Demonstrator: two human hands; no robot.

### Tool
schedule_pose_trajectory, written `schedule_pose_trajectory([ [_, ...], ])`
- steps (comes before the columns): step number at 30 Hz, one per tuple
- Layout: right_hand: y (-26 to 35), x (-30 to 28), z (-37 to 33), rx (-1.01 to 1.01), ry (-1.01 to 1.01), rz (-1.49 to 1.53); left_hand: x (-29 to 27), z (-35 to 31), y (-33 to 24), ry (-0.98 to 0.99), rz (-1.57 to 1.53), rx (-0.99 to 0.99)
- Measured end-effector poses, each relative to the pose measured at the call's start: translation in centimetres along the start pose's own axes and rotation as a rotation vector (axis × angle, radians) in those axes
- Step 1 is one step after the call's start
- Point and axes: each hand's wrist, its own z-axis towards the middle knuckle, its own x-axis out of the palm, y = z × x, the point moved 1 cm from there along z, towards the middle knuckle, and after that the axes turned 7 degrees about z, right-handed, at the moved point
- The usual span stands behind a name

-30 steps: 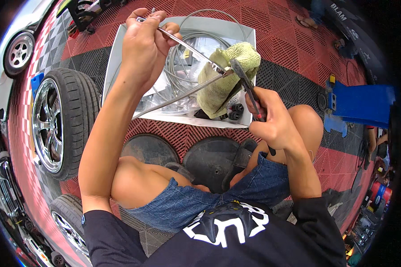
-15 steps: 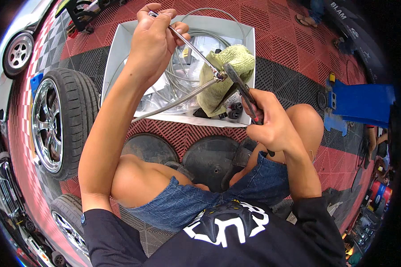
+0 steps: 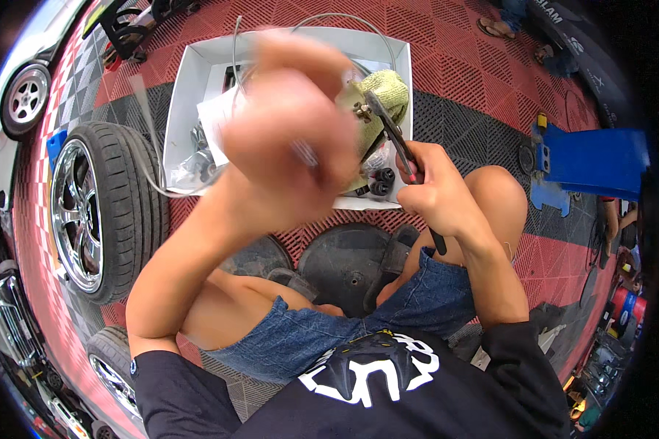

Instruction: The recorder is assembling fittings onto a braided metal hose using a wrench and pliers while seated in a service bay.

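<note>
My left hand [image 3: 293, 132], smeared by motion, is closed above the white box [image 3: 176, 124]. A sliver of the chrome wrench [image 3: 305, 155] shows in its fist; the rest is hidden. On the right, my right hand [image 3: 436, 186] grips dark pliers [image 3: 397, 139] with a bit of red on the handle. The pliers' jaws are at a small metal fitting [image 3: 362, 111], in front of a light green towel [image 3: 393, 88]. A grey braided hose [image 3: 157, 184] loops out past the box's left side, partly blurred and hidden behind my left hand.
The box holds clear plastic bags [image 3: 190, 170], paper and black fittings [image 3: 379, 183]. Chrome-rimmed wheels [image 3: 80, 212] stand at my left. A blue metal stand [image 3: 593, 161] is at the right. Another person's sandalled foot [image 3: 496, 28] is at the far right, on red and black floor tiles [image 3: 465, 66].
My left hand has come down and toward me, with the wrench swung off the fitting. The hose has shifted to the left. My right hand still holds the pliers in nearly the same place.
</note>
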Motion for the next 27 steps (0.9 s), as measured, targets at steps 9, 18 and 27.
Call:
schedule_pose_trajectory([
  [9, -1.0, 0.5, 0.5, -0.121, -0.101, 0.110, 0.0, -0.1, -1.6, 0.090, -0.157, 0.307],
  [18, -1.4, -0.1, 0.7, -0.127, -0.050, 0.066, 2.4, -1.4, -3.1, 0.064, 0.056, 0.443],
  [27, -0.5, 0.3, 0.3, -0.173, -0.018, 0.067, 2.8, -1.9, -5.4, 0.055, 0.137, 0.451],
])
